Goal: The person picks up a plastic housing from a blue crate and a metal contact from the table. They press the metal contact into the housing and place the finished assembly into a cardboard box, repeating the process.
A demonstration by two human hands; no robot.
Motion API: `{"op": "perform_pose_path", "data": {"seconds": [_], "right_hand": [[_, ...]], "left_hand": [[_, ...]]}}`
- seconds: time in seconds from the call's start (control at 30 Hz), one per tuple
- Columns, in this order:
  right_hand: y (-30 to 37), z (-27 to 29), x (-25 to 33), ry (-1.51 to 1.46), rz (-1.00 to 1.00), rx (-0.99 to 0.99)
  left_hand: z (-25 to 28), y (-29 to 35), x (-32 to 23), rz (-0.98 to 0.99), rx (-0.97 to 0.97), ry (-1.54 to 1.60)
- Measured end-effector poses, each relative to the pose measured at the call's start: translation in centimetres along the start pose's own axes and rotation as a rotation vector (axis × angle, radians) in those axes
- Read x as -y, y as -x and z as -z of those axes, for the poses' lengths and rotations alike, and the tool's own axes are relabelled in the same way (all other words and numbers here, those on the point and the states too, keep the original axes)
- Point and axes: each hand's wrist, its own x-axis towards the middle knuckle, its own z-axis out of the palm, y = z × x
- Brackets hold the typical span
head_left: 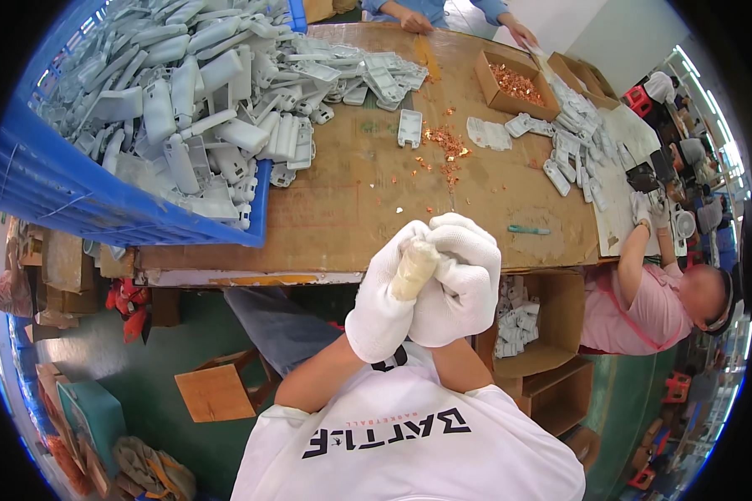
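Observation:
My left hand [383, 294] and my right hand [466, 280], both in white knit gloves, are pressed together above the table's near edge. The fingers of both are curled and closed; whatever lies between them is hidden. Beige tape [414, 270] wraps the left thumb. Beyond my hands, small copper-coloured pieces [449, 144] lie scattered on the brown cardboard tabletop [326, 209]. A single pale grey plastic casing [409, 128] rests by them, apart from the large heap of similar casings [226, 75] at the left.
A blue crate [117, 196] overflows with casings at the left. At the far right stand a cardboard box of copper-coloured pieces [514, 83] and more casings [572, 142]. A green pen-like stick [528, 230] lies nearer. Co-workers sit across [414, 18] and at right [635, 301].

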Motion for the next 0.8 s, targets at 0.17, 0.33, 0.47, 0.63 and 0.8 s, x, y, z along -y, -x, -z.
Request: {"op": "perform_pose_path", "data": {"seconds": [0.17, 0.33, 0.47, 0.63, 0.8], "right_hand": [[0.5, -0.5, 1.1, -0.059, -0.319, 0.02], [0.2, -0.1, -0.2, 0.07, -0.091, 0.196], [0.4, -0.3, -0.2, 0.039, -0.062, 0.199], [0.2, -0.3, -0.2, 0.041, -0.042, 0.194], [0.2, -0.3, -0.3, 0.063, -0.075, 0.205]], "left_hand": [[0.1, 0.6, 0.0, 0.023, -0.064, -0.076], [2.3, 1.2, 2.5, 0.033, -0.07, -0.035], [2.8, 1.7, 2.8, 0.014, -0.071, -0.092], [2.7, 1.8, 3.1, -0.003, -0.129, -0.077], [4.0, 1.3, 2.3, 0.066, 0.012, 0.04]]}}
